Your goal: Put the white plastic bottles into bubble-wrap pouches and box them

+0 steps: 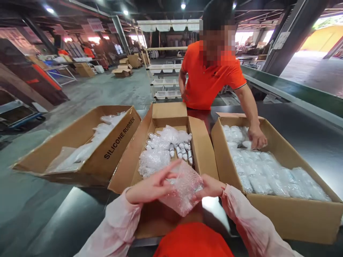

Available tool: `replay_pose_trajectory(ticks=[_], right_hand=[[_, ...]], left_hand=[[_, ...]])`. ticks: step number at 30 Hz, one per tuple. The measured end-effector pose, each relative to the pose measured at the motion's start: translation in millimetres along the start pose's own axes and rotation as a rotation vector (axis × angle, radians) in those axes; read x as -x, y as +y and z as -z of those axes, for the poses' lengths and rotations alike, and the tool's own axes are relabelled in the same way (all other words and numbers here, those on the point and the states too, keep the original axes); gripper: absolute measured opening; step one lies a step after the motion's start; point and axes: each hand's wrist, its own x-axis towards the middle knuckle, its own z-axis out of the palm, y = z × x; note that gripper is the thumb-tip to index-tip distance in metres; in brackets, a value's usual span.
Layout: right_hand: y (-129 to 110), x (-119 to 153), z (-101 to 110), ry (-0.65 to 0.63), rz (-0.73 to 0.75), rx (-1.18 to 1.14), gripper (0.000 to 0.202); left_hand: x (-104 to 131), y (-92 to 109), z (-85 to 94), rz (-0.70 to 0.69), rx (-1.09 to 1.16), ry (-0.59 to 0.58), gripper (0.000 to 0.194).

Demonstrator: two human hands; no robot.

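Observation:
A clear bubble wrap bag (184,191) is held in front of me, over the near end of the middle cardboard box (203,153). My left hand (157,184) grips its left side, with the index finger stretched along the top edge. On the other side my right hand (210,186) has its fingers closed around the bag's right edge. Whether something is inside the bag is hard to make out. Beyond it, small white and silver bottles (184,151) lie in the middle box beside bubble wrap pieces (154,160).
To the left stands a box marked SILICONE RUBBER (118,142) with plastic bags (93,146) inside. The right box (292,217) contains rows of wrapped packages (259,171). A co-worker in orange (211,78) reaches into it with one hand (257,137). Shelving (166,67) stands behind.

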Motion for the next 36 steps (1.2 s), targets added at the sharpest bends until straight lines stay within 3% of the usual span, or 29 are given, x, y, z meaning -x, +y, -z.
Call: replay_pose_trajectory(ticks=[2, 4, 5, 6, 8, 9, 12, 15, 17, 19, 22, 24, 27, 29, 31, 34, 36], right_hand=[[5.9, 7.7, -4.8, 0.186, -0.039, -0.114, 0.04], [8.4, 15.6, -8.4, 0.332, -0.044, -0.196, 0.039], [8.2, 18.8, -9.7, 0.375, -0.031, -0.225, 0.038], [7.1, 21.4, -11.0, 0.393, -0.015, -0.245, 0.037], [3.7, 25.3, -13.7, 0.358, 0.024, -0.262, 0.039], [2.0, 26.8, -15.5, 0.338, 0.043, -0.254, 0.042], [1.2, 30.2, -23.4, 0.414, 0.068, -0.188, 0.041], [7.8, 31.1, -32.1, 0.608, -0.047, -0.273, 0.038], [12.7, 30.9, -34.3, 0.609, -0.196, -0.408, 0.047], [14.1, 31.9, -32.3, 0.551, -0.231, -0.385, 0.052], [9.4, 36.8, -25.6, 0.438, 0.037, -0.037, 0.056], [6.8, 39.8, -23.4, 0.393, 0.201, 0.126, 0.049], [12.4, 39.3, -25.3, 0.526, 0.192, 0.103, 0.025], [20.8, 37.0, -26.2, 0.66, 0.05, -0.02, 0.028], [27.6, 36.4, -24.1, 0.71, -0.095, -0.111, 0.038], [26.2, 40.7, -19.5, 0.649, -0.065, 0.118, 0.047], [18.4, 44.5, -19.9, 0.53, 0.054, 0.402, 0.06]], left_hand=[[-1.3, -7.9, 14.1, -0.158, 0.042, 0.143, 0.082], [-7.9, -26.8, 13.3, -0.26, 0.114, 0.247, 0.091], [-12.4, -38.7, 6.3, -0.246, 0.125, 0.209, 0.092], [-17.1, -51.0, -4.1, -0.183, 0.124, 0.091, 0.089], [-25.6, -73.6, -29.0, -0.083, 0.145, -0.133, 0.073], [-28.7, -82.4, -40.1, -0.064, 0.154, -0.173, 0.063], [-32.3, -95.3, -56.5, -0.084, 0.126, -0.122, 0.038], [-30.0, -94.4, -51.9, -0.167, 0.062, -0.155, 0.037], [-28.5, -94.6, -46.2, -0.205, -0.005, -0.177, 0.044], [-29.0, -99.2, -42.3, -0.203, -0.08, -0.131, 0.038], [-32.8, -111.8, -38.7, -0.194, -0.116, -0.028, 0.03], [-34.8, -118.3, -36.6, -0.18, -0.086, -0.02, 0.033], [-33.4, -119.0, -34.3, -0.155, -0.007, -0.068, 0.04], [-30.7, -114.2, -34.8, -0.18, -0.016, -0.112, 0.044], [-29.3, -108.8, -38.0, -0.24, -0.123, -0.124, 0.041], [-33.5, -106.4, -49.6, -0.248, -0.2, 0.005, 0.028], [-40.2, -108.7, -61.8, -0.119, -0.079, 0.162, 0.037]])
